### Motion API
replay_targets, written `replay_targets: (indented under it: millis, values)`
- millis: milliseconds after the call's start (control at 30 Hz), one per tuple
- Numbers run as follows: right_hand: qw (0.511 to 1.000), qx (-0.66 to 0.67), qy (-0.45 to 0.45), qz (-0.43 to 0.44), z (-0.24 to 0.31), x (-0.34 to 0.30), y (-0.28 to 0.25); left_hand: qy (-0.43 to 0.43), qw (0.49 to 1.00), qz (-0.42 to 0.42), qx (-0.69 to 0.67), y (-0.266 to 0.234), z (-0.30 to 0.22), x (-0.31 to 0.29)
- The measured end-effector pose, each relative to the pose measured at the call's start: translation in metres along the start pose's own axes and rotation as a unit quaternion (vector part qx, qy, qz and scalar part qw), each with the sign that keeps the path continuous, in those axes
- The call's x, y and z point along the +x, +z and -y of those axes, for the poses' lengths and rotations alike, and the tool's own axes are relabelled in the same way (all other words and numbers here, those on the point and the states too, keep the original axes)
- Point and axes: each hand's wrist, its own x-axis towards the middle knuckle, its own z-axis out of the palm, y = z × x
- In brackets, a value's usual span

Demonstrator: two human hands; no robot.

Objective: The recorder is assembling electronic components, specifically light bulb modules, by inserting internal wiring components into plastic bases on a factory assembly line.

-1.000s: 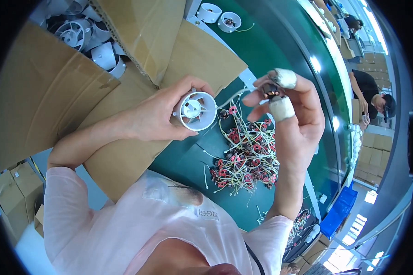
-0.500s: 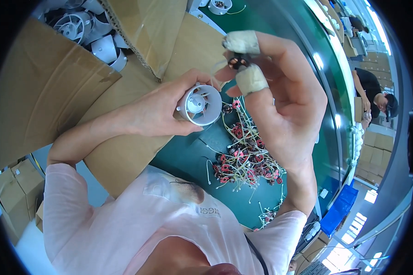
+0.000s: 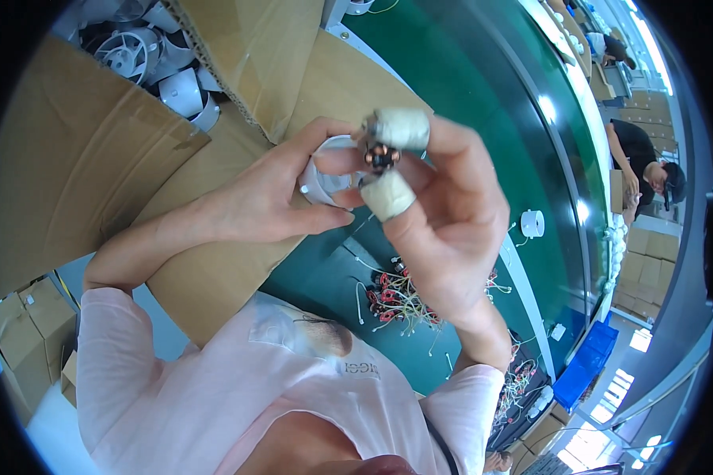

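Note:
My left hand [image 3: 281, 190] is closed round a white plastic fan housing [image 3: 318, 184], a short round tube whose open end faces up. Between taped thumb and forefinger, my right hand [image 3: 444, 198] pinches a small dark motor stator with copper windings [image 3: 382, 157]. The stator is over the right side of the housing, and my right fingers hide much of its opening. Whether the two parts touch I cannot tell. Below my right hand, a pile of wired stators [image 3: 404, 297], red and dark with pale leads, lies on the green work surface [image 3: 317, 269].
An open cardboard box [image 3: 95, 158] at the left holds several white housings [image 3: 131, 55]. Another white housing [image 3: 532, 223] sits on the green conveyor [image 3: 483, 87]. A blue bin [image 3: 585, 364] is at the right. A co-worker in black [image 3: 642, 154] is beyond the conveyor.
My right hand has moved left and down, bringing the stator over the housing. A white housing on the conveyor now shows right of that hand. My left hand has barely moved.

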Motion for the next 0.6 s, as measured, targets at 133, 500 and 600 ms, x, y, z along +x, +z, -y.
replay_targets:
  millis: [133,500,600]
  values:
    - [0.968,-0.239,-0.07,-0.002,-0.013,-0.012,-0.011,0.027,0.996,-0.037,0.077,0.002,-0.004,-0.004]
    - [0.889,-0.433,-0.147,-0.015,-0.032,-0.026,-0.009,0.122,0.962,-0.091,0.226,0.006,0.004,-0.007]
    - [0.903,-0.408,-0.137,0.003,-0.037,-0.023,-0.007,0.125,0.964,-0.087,0.217,0.007,0.005,-0.007]
